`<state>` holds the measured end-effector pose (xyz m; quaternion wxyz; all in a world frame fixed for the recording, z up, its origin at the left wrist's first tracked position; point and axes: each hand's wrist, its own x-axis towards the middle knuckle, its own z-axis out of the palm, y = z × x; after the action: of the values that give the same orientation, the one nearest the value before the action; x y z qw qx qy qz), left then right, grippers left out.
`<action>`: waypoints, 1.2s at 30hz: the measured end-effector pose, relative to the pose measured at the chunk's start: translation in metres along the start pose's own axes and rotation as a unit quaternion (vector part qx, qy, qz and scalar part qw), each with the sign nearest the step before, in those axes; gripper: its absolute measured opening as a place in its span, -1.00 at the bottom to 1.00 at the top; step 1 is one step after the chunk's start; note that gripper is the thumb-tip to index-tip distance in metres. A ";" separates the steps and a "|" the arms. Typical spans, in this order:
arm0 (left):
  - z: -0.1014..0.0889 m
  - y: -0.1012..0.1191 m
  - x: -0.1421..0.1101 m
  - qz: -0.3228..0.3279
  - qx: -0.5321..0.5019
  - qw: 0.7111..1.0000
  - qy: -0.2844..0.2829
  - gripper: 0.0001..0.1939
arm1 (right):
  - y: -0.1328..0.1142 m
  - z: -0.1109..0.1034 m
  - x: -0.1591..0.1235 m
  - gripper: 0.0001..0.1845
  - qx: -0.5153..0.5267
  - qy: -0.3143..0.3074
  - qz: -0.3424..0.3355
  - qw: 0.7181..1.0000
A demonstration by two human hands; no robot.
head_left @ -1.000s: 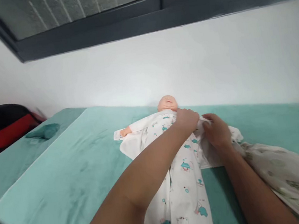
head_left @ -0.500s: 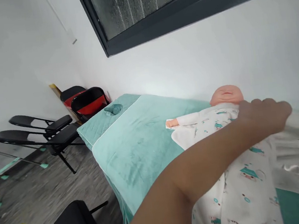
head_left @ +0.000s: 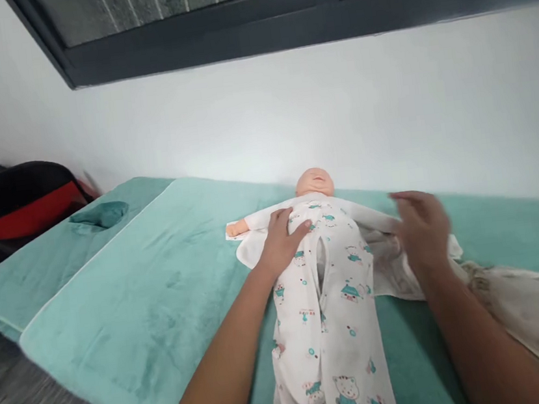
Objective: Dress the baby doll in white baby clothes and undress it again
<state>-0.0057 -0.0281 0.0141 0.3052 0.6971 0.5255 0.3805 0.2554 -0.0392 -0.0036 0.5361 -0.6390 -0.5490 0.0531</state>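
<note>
A baby doll [head_left: 314,183] lies on its back on the green bed cover, arms stretched out sideways. It wears a white printed romper [head_left: 345,304], with a gap in the cloth down the middle of the body. My left hand [head_left: 282,243] rests on the romper's chest, thumb and fingers spread. Beside the doll's white sleeve [head_left: 374,214] at the right is my right hand [head_left: 423,229], slightly blurred, fingers bent and fingertips apart; nothing shows between them. It covers the end of that sleeve. White cloth [head_left: 396,271] lies beneath this arm.
The padded green bed cover [head_left: 154,301] has a face hole [head_left: 101,215] at its left end. A crumpled pale patterned cloth [head_left: 538,313] lies at the right. Behind the bed stands a white wall with a dark window frame [head_left: 210,42]. Black and red chairs [head_left: 23,199] are at the left.
The view has turned right. My left hand has moved from across the doll's upper body back onto its chest. My right hand has come into view beside the sleeve.
</note>
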 end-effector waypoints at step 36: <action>-0.052 -0.011 -0.063 -0.010 -0.003 0.983 -0.186 -0.40 | -0.031 -0.032 -0.076 -0.53 0.035 -0.383 0.025 0.923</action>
<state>-0.0654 -0.0843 0.0194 0.4033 0.7494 0.4659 0.2424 0.2269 -0.1225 -0.0065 0.3054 -0.5645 -0.6941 0.3261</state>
